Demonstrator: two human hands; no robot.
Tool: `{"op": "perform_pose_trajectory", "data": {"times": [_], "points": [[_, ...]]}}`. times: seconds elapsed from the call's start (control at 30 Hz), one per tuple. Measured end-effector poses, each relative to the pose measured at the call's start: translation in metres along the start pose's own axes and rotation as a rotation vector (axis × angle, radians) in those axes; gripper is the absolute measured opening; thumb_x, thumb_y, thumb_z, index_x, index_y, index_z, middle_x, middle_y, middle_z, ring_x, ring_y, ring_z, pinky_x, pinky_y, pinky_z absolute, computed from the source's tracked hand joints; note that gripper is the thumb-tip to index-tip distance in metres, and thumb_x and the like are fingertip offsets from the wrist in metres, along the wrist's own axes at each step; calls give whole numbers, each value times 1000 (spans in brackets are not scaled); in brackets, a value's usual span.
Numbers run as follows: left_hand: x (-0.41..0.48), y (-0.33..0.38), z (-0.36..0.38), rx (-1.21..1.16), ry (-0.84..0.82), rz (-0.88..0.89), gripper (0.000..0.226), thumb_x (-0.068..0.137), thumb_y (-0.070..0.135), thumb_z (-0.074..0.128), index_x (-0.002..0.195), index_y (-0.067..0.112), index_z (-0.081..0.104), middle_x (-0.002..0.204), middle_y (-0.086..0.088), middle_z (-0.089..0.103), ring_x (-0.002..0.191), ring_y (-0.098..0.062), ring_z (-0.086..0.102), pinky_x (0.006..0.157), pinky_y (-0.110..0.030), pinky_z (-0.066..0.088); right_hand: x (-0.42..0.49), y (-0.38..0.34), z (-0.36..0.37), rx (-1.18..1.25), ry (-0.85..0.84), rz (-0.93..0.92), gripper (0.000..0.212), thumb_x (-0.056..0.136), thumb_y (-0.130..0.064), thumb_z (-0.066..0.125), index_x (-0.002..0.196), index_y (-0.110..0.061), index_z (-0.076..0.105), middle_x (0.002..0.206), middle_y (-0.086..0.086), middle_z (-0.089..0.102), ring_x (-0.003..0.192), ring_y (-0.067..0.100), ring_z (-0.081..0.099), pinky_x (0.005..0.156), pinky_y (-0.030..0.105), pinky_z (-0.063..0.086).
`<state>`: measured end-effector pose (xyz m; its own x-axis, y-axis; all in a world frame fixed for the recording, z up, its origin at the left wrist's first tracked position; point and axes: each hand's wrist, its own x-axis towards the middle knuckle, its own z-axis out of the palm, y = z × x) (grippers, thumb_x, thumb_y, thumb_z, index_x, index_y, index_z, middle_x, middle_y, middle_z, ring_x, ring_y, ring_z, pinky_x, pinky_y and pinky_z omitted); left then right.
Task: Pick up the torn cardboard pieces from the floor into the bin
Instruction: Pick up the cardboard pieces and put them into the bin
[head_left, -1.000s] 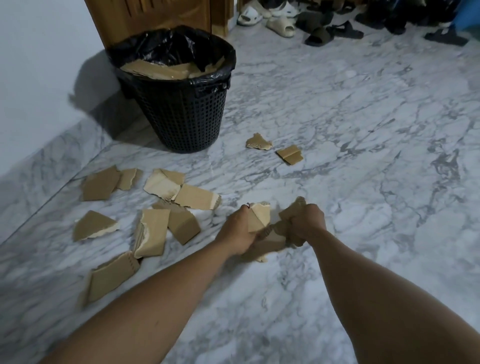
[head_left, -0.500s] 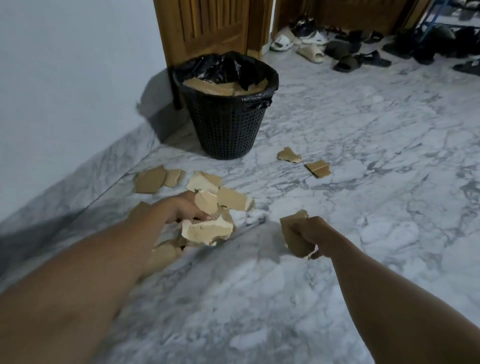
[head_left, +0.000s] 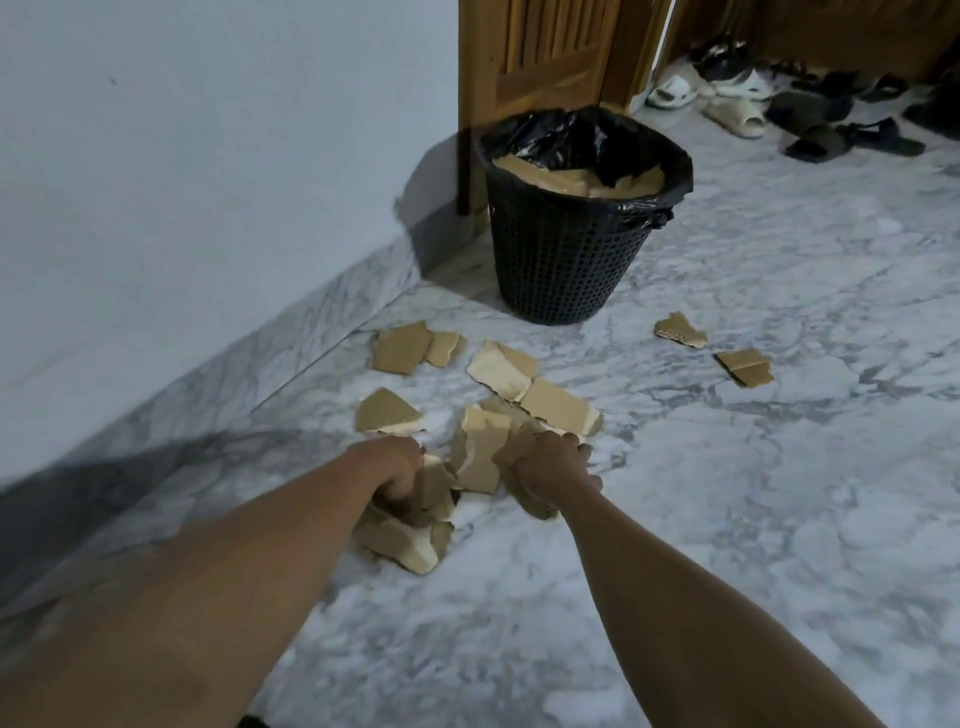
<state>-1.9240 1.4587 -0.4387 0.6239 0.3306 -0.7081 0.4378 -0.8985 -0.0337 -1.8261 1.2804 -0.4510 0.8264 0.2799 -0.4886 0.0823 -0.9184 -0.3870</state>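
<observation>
Grey-veined marble floor (head_left: 753, 519) carries everything here, and both of the person's arms reach forward over it to a loose heap of torn brown cardboard. The left hand (head_left: 397, 475) is curled into a fist around several torn cardboard pieces (head_left: 410, 540), some of which hang below the fist and touch or nearly touch the floor; which, I cannot tell. The right hand (head_left: 553, 470) is likewise closed, its fingers wrapped on a crumpled scrap (head_left: 535, 505) whose lower end pokes out under the palm. Between the two hands stands a pale, bent piece (head_left: 480, 454), leaning against the others. Just beyond the knuckles lie more pieces flat on the floor: a triangular one (head_left: 387, 410) toward the wall side, two overlapping pale ones (head_left: 524, 384) in the middle, and a pair (head_left: 410, 345) close to the marble skirting (head_left: 291, 338) at the floor's left edge. Two small scraps (head_left: 714, 348) sit apart to the right, nearer the bin. The black mesh bin (head_left: 561, 249), lined with a black bag, stands at the far left corner of the floor beside a wooden door frame (head_left: 530, 57), and cardboard already fills it close to the rim. Sandals and slippers (head_left: 779, 114) are scattered along the far edge of the floor, well apart from the cardboard.
</observation>
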Motion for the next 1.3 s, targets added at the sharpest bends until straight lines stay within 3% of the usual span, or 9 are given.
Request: {"op": "perform_pose_trajectory", "data": {"times": [0.2,0.3,0.37,0.47,0.67,0.83,1.1,1.2,1.3], "points": [[-2,-11,-6,72,-129,49,64,64,51,82,111,13,63,107,-5,65,84,-22,65,74,-35,57,3,-21,10,62,116,-180,34,93,-42,49,117,-20,37,116,7,57,105,32,59,92,48,41],[-7,-20,-30,110,-192,68,46,76,44,77,107,12,66,104,-6,63,68,-21,57,58,-32,51,7,-23,-7,109,-27,-314,47,91,-41,60,124,-19,36,103,10,61,94,31,61,69,38,45],[-12,-26,-46,75,-211,63,49,74,39,82,110,11,64,98,-5,62,60,-17,53,51,-27,47,16,-21,-23,-58,-162,-307,49,88,-31,68,127,-7,53,116,14,62,107,32,61,79,37,47],[-23,-26,-63,-171,-200,96,45,70,30,88,103,11,63,87,2,66,70,-16,63,61,-29,54,27,-17,-47,-130,-241,-219,52,86,-35,71,127,-5,61,124,12,62,112,30,60,87,34,48],[-2,18,-37,-484,186,136,52,76,27,81,118,6,57,101,-7,64,84,-21,59,61,-26,47,44,-5,-52,-323,15,-164,49,97,-37,49,136,-8,49,132,17,43,122,38,44,103,48,42],[21,40,-17,-412,319,116,63,76,33,82,125,8,52,126,-11,51,120,-33,47,98,-46,46,53,2,-30,-408,32,-106,47,93,-33,52,135,-13,44,143,4,26,137,36,19,103,67,29],[50,76,-27,-299,198,97,54,77,17,76,126,7,57,133,-14,51,116,-32,54,74,-33,47,83,-7,-36,-429,-62,-75,55,76,-42,62,120,-12,49,116,12,48,117,38,45,96,49,44],[58,85,-27,-197,136,177,23,89,27,63,99,6,65,105,-9,63,107,-26,62,63,-25,44,79,-11,-39,-324,-35,16,66,65,-43,62,119,-7,47,107,11,52,104,35,55,86,43,49],[56,91,-41,-350,45,147,18,76,6,74,66,8,58,78,-6,59,98,-25,66,83,-33,53,68,-8,-36,-88,16,79,75,74,-27,70,131,-4,28,99,13,54,85,28,58,68,36,46]]}}
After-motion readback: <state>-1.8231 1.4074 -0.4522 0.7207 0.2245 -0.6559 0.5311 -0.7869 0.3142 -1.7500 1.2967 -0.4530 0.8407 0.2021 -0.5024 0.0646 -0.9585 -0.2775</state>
